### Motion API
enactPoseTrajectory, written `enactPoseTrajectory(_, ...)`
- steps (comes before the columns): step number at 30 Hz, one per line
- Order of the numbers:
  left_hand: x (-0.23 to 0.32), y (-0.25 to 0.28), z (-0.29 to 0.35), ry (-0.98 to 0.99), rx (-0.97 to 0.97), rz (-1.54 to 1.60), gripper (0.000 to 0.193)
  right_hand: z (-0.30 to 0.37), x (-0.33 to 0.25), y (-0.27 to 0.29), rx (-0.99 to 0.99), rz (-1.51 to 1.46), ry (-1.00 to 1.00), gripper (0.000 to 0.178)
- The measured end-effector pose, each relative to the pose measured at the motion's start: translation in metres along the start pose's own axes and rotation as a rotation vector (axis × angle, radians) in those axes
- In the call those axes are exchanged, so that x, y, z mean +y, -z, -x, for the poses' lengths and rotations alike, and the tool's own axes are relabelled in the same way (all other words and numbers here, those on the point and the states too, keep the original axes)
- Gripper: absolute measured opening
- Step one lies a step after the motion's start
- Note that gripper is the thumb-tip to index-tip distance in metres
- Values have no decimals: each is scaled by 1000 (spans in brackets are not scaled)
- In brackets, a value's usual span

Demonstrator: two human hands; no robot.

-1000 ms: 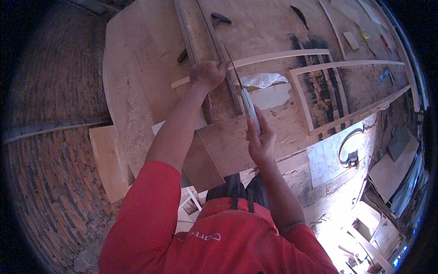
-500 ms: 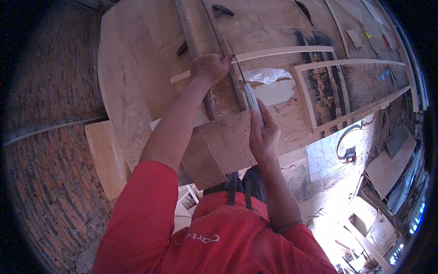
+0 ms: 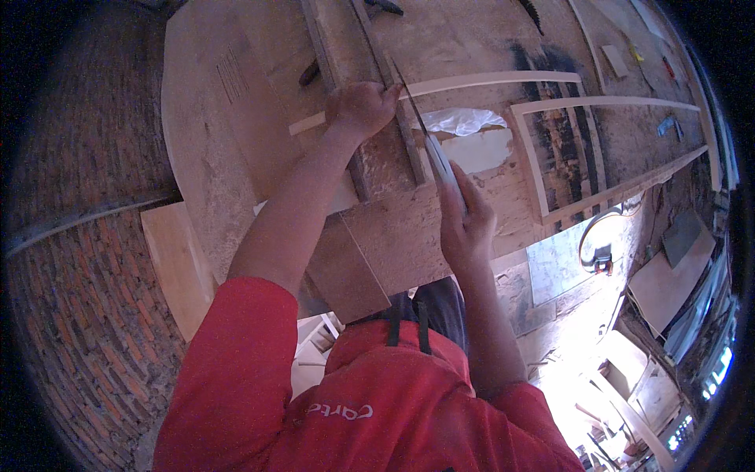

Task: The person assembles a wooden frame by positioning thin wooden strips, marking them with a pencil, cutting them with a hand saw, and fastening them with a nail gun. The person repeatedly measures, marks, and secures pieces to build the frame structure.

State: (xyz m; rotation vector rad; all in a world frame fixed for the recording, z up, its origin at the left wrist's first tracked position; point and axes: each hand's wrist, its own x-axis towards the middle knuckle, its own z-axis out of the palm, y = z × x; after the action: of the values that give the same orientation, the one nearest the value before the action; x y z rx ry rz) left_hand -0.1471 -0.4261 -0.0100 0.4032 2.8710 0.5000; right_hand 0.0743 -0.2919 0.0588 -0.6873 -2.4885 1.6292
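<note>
A long pale wooden strip [image 3: 495,78] lies crosswise through a wooden trough [image 3: 392,161] with raised side rails, much like a mitre box. My left hand [image 3: 362,108] is closed over the strip inside the trough, its thumb toward the right rail; the fingertips are hidden. In my right hand [image 3: 469,224] is the light-coloured handle of a handsaw [image 3: 437,157]. Its thin dark blade slants up and away along the right rail, crossing the strip just right of my left thumb.
A pale wooden frame [image 3: 531,161] lies right of the trough, near crumpled clear plastic [image 3: 464,122]. Dark tools, one a black-handled piece [image 3: 310,73], rest on the sawdusty bench [image 3: 236,149]. A brick wall [image 3: 86,330] stands left. A coiled cable [image 3: 602,240] is beyond the bench's near right edge.
My right hand has drawn the saw back toward me and slightly right. The left hand keeps its place on the strip, while the whole view has shifted a little.
</note>
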Motion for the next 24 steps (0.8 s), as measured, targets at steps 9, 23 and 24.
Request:
enactPoseTrajectory(9,-7,-8,-6,-12,-26,32,65,5,17,-10,82,25,114,42)
enactPoseTrajectory(23,4,-1,-2,5,-19,-99,63,-35,19,-27,46,-8,110,46)
enactPoseTrajectory(24,4,0,-2,20,-40,-83,64,-34,16,-26,34,-29,78,47)
